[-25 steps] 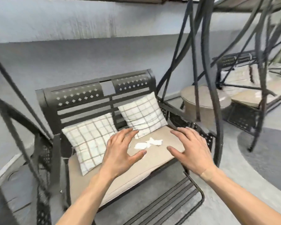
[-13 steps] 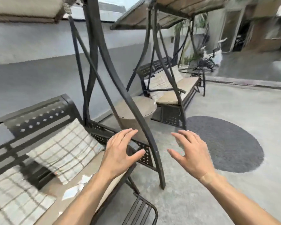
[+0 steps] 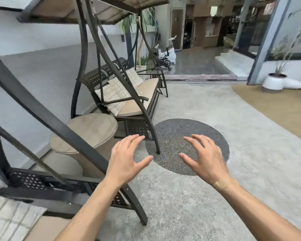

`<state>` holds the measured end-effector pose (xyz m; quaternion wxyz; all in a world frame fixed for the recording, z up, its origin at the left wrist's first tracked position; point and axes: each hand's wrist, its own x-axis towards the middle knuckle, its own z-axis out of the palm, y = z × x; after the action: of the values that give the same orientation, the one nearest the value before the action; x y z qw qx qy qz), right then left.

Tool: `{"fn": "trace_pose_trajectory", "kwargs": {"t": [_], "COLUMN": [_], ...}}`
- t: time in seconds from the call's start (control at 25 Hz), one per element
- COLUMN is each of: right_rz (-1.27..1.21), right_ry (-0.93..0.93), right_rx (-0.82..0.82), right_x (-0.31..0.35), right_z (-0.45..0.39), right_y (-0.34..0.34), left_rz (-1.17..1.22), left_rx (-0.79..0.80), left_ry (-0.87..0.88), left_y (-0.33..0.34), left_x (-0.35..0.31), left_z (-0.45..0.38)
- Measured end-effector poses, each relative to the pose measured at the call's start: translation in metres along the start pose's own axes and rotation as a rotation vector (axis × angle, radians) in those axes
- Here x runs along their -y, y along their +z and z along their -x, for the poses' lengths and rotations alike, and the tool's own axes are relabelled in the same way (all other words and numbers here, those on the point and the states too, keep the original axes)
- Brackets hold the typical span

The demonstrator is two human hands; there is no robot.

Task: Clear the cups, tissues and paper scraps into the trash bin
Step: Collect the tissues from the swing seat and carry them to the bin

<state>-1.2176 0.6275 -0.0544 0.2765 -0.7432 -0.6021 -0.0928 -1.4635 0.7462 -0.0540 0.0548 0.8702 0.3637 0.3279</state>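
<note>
My left hand [image 3: 127, 158] and my right hand [image 3: 206, 156] are held out in front of me, palms down, fingers spread, holding nothing. A small white scrap [image 3: 141, 92] lies on the tan seat cushion of the far swing bench [image 3: 142, 94]. No cup and no trash bin show in this view. The near bench's cushion corner [image 3: 9, 221] is at the bottom left; its tissues are out of view.
A round wicker side table [image 3: 87, 131] stands between the two swing benches. The near swing's dark frame bar [image 3: 47, 119] slants across the left. A round grey mat [image 3: 188, 145] lies on the concrete floor. A potted plant [image 3: 274, 82] and exercise bike [image 3: 163, 57] stand farther back.
My view has swung right, away from the near bench with white tissues toward the far bench and open patio. Both hands keep the same open pose.
</note>
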Motion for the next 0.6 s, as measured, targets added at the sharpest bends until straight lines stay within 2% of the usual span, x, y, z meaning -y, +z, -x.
{"fn": "trace_pose_trajectory", "kwargs": {"t": [0.36, 0.6], "right_rz": [0.075, 0.077], "right_ry": [0.11, 0.129], "right_rx": [-0.037, -0.039], "right_x": [-0.079, -0.181], "right_z": [-0.165, -0.276], "right_y": [0.065, 0.116], "left_rz": [0.072, 0.058], "left_rx": [0.017, 0.049], "left_ry": [0.095, 0.107], "left_y": [0.101, 0.2], "left_x": [0.072, 0.1], "left_z": [-0.2, -0.327]}}
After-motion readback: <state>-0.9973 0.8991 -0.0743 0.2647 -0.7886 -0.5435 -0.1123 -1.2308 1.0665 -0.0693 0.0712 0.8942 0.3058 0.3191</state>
